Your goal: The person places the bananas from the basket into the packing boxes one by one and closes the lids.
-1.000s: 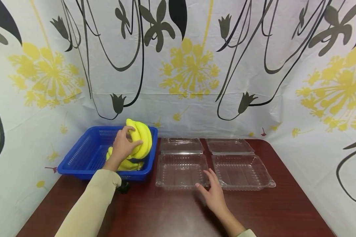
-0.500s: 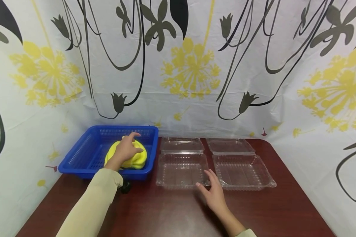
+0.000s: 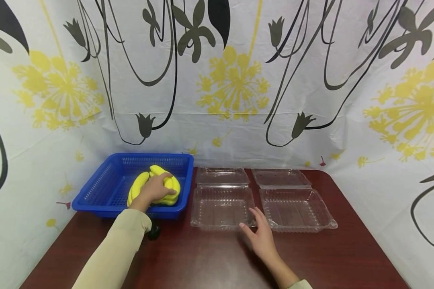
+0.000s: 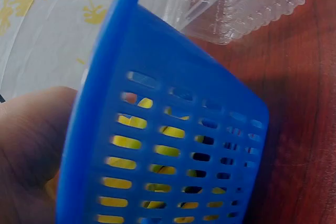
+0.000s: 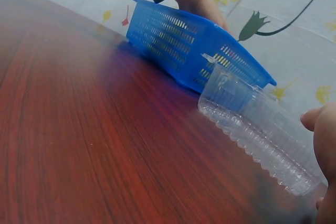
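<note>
In the head view my left hand (image 3: 152,189) reaches into the blue plastic basket (image 3: 94,202). Its fingers and thumb curl round a bunch of yellow bananas (image 3: 173,184), which lies low inside. More bananas (image 3: 139,184) show to the left of that hand. The left wrist view has the basket's slotted wall (image 4: 184,40) in front of the fruit, hiding most of it. My right hand (image 3: 263,239), fingers spread and holding nothing, hovers at the front right corner of a clear hinged plastic container (image 3: 220,208); its lid lies folded back.
A second clear container (image 3: 294,208), lid also laid back, stands to the right of the first. Both sit with the basket on a dark red wooden table (image 3: 202,261). A patterned white cloth (image 3: 238,144) hangs behind and at both sides.
The left hand has lowered the raised banana bunch into the basket, loosened its fingers, then curled them round bananas there. The right hand has stayed in place.
</note>
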`<control>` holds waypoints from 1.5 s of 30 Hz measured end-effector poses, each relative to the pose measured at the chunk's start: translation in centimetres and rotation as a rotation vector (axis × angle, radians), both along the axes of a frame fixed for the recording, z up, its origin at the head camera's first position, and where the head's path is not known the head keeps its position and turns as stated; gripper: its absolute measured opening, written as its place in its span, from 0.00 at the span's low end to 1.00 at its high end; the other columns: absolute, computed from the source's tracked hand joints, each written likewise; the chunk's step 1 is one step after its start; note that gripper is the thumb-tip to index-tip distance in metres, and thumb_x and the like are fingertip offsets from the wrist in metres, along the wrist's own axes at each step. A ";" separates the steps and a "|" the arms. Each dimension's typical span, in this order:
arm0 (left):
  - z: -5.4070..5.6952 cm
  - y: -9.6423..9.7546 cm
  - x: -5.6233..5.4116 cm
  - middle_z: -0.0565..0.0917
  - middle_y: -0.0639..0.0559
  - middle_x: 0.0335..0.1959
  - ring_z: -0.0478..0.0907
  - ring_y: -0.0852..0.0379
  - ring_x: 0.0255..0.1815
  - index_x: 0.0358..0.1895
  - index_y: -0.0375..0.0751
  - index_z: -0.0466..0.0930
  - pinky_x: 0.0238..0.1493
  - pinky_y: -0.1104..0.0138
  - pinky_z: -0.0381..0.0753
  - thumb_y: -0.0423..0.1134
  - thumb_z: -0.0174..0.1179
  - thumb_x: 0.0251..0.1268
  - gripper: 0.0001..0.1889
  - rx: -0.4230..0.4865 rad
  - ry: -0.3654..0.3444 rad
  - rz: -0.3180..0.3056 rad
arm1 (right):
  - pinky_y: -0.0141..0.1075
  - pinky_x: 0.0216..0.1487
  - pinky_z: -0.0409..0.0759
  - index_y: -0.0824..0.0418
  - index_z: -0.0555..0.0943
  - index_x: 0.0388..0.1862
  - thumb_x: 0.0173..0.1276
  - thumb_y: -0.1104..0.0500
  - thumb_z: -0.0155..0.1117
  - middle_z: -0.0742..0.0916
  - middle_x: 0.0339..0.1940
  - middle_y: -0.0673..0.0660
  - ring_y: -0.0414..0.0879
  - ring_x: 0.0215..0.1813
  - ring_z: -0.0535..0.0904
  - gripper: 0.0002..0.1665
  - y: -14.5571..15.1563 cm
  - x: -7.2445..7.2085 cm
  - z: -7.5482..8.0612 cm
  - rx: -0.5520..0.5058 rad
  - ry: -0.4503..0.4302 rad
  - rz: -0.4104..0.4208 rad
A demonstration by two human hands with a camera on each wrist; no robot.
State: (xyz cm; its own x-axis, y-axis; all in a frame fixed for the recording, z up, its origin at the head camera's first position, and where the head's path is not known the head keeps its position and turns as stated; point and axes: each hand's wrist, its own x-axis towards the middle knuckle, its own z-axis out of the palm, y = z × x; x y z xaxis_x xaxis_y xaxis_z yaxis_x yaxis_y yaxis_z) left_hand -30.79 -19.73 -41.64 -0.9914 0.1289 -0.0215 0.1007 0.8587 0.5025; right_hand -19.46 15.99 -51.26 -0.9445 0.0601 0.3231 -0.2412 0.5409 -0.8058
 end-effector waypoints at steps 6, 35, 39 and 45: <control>0.2 0.2 0.4 0.75 0.36 0.61 0.73 0.37 0.56 0.68 0.45 0.70 0.52 0.44 0.72 0.52 0.69 0.55 0.36 -0.043 -0.027 -0.032 | 0.62 0.63 0.64 0.66 0.71 0.67 0.63 0.55 0.71 0.66 0.71 0.69 0.66 0.67 0.67 0.36 -0.1 0.0 0.0 -0.003 -0.009 0.001; 0.5 -0.1 1.0 0.79 0.41 0.40 0.73 0.45 0.36 0.54 0.45 0.78 0.33 0.54 0.71 0.42 0.61 0.68 0.14 -0.031 0.216 -0.022 | 0.62 0.62 0.65 0.64 0.66 0.71 0.65 0.52 0.69 0.71 0.69 0.68 0.65 0.70 0.64 0.39 -0.2 0.2 -0.2 -0.033 -0.047 0.006; 0.6 -0.2 1.2 0.78 0.40 0.39 0.71 0.45 0.35 0.56 0.45 0.77 0.33 0.56 0.70 0.40 0.57 0.70 0.14 0.000 0.244 -0.028 | 0.62 0.62 0.65 0.64 0.65 0.71 0.64 0.52 0.69 0.71 0.69 0.68 0.65 0.69 0.64 0.40 -0.2 0.1 -0.2 -0.035 -0.049 0.000; 1.2 -0.2 1.5 0.77 0.42 0.36 0.69 0.48 0.30 0.56 0.44 0.78 0.30 0.57 0.69 0.35 0.55 0.69 0.14 0.024 0.321 -0.043 | 0.59 0.62 0.67 0.64 0.63 0.72 0.64 0.52 0.70 0.71 0.69 0.67 0.64 0.69 0.65 0.42 -0.1 0.1 -0.3 -0.057 -0.060 -0.003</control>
